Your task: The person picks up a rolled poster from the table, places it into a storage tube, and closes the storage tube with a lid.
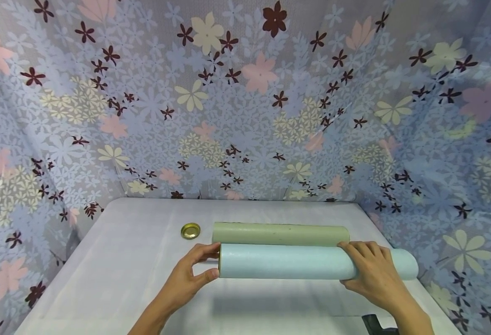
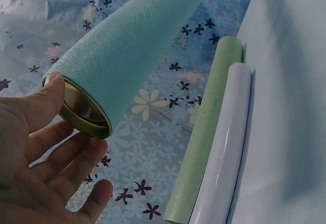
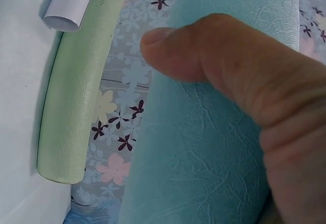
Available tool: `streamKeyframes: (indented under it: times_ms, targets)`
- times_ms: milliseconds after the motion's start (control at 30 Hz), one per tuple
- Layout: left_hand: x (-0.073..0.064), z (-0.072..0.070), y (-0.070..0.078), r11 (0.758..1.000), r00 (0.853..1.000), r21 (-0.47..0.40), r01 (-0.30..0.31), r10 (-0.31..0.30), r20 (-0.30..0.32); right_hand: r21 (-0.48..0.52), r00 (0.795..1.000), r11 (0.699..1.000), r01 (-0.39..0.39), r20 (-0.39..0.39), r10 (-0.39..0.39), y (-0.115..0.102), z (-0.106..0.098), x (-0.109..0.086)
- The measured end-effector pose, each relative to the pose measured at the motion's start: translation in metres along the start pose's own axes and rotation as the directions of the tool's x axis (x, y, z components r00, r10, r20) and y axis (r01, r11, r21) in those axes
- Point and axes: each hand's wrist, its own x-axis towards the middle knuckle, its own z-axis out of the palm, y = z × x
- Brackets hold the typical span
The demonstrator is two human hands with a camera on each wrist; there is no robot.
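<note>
A long light blue tube (image 1: 285,261) is held level above the table, its textured wall plain in the right wrist view. My right hand (image 1: 368,270) grips it near its right end, the thumb (image 3: 175,51) lying along its side. At the left end my left hand (image 1: 191,274) pinches the rim between thumb and fingertips. A gold metal rim with a recessed end (image 2: 84,109) shows there in the left wrist view. Behind the tube lies a green tube (image 1: 279,234). A roll of white paper (image 2: 224,142) rests alongside the green one, mostly hidden in the head view.
A round gold lid (image 1: 190,231) lies on the white-covered table (image 1: 115,260), left of the green tube. Part of a black object (image 1: 373,324) shows at the front right edge. Flowered cloth (image 1: 245,116) hangs around the back and sides.
</note>
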Motion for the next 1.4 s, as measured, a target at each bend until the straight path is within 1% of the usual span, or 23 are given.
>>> streamKeyframes:
  times_ms: [133, 300, 433, 600, 733, 833, 867, 967, 1000, 1033, 1067, 1100, 1133, 1167, 1200, 1267, 1300, 1333, 1367, 1400]
  targets:
    - [0.0, -0.001, 0.0, 1.0, 1.0, 0.009, 0.01, -0.01, -0.001, -0.002, 1.0, 1.0, -0.001, 0.0, 0.001, -0.001, -0.001, 0.001]
    - [-0.001, -0.001, -0.001, 0.999, 1.0, 0.036, -0.009, 0.009, -0.009, 0.001, 1.0, 1.0, 0.001, -0.004, -0.001, -0.002, 0.0, 0.001]
    - [-0.001, -0.001, -0.003, 0.999, 1.0, 0.037, -0.021, 0.021, -0.007, -0.004, 1.0, 1.0, 0.004, -0.008, -0.004, -0.002, 0.001, 0.001]
    - [-0.002, -0.001, -0.002, 0.999, 1.0, 0.031, -0.022, 0.022, 0.0, -0.006, 1.0, 1.0, -0.006, -0.003, 0.006, -0.002, 0.002, 0.001]
    - [-0.001, -0.001, 0.002, 0.996, 0.997, 0.063, -0.068, 0.069, -0.021, 0.0, 1.0, 1.0, -0.019, 0.002, 0.019, -0.003, 0.001, 0.002]
    - [0.0, -0.002, 0.006, 0.988, 0.992, 0.101, -0.115, 0.12, -0.046, 0.005, 1.0, 1.0, -0.026, 0.004, 0.026, -0.003, 0.0, 0.003]
    - [0.0, -0.003, 0.008, 0.986, 0.99, 0.115, -0.123, 0.13, -0.056, 0.008, 1.0, 1.0, -0.028, 0.005, 0.028, -0.004, -0.001, 0.003]
    - [0.001, -0.002, 0.014, 0.973, 0.982, 0.177, -0.149, 0.166, -0.089, 0.009, 1.0, 1.0, -0.025, -0.001, 0.025, -0.004, -0.002, 0.004]
    - [0.001, -0.002, 0.017, 0.965, 0.979, 0.214, -0.149, 0.174, -0.104, 0.009, 1.0, 1.0, -0.024, -0.003, 0.024, -0.004, -0.003, 0.004]
    - [0.001, -0.001, 0.02, 0.954, 0.976, 0.259, -0.153, 0.188, -0.114, 0.01, 1.0, 1.0, -0.021, -0.005, 0.022, -0.004, -0.003, 0.004]
    - [0.001, 0.0, 0.022, 0.935, 0.97, 0.312, -0.166, 0.213, -0.121, 0.01, 1.0, 1.0, -0.02, -0.007, 0.02, -0.005, -0.004, 0.004]
    - [0.001, 0.001, 0.025, 0.91, 0.962, 0.371, -0.184, 0.244, -0.122, 0.01, 1.0, 1.0, -0.018, -0.007, 0.018, -0.005, -0.004, 0.004]
    - [0.001, 0.003, 0.028, 0.88, 0.953, 0.43, -0.205, 0.28, -0.118, 0.011, 1.0, 1.0, -0.017, -0.007, 0.017, -0.005, -0.004, 0.005]
    - [0.002, 0.004, 0.029, 0.84, 0.942, 0.493, -0.227, 0.318, -0.108, 0.011, 1.0, 1.0, -0.017, -0.006, 0.017, -0.005, -0.005, 0.004]
    - [0.003, 0.005, 0.031, 0.791, 0.927, 0.557, -0.255, 0.363, -0.092, 0.011, 1.0, 1.0, -0.018, -0.005, 0.018, -0.006, -0.005, 0.004]
    - [0.005, 0.008, 0.034, 0.691, 0.892, 0.652, -0.314, 0.45, -0.048, 0.013, 1.0, 1.0, -0.02, -0.003, 0.02, -0.006, -0.005, 0.004]
    - [0.006, 0.009, 0.035, 0.647, 0.877, 0.686, -0.333, 0.479, -0.026, 0.013, 1.0, 1.0, -0.021, -0.002, 0.021, -0.006, -0.006, 0.004]
    - [0.006, 0.011, 0.035, 0.609, 0.866, 0.714, -0.346, 0.5, -0.007, 0.013, 1.0, 1.0, -0.021, -0.001, 0.021, -0.006, -0.006, 0.004]
    - [0.007, 0.012, 0.036, 0.576, 0.858, 0.737, -0.354, 0.513, 0.011, 0.013, 1.0, 1.0, -0.021, -0.001, 0.021, -0.006, -0.006, 0.004]
    - [0.008, 0.013, 0.036, 0.551, 0.852, 0.752, -0.361, 0.523, 0.026, 0.013, 1.0, 1.0, -0.021, -0.001, 0.021, -0.006, -0.006, 0.004]
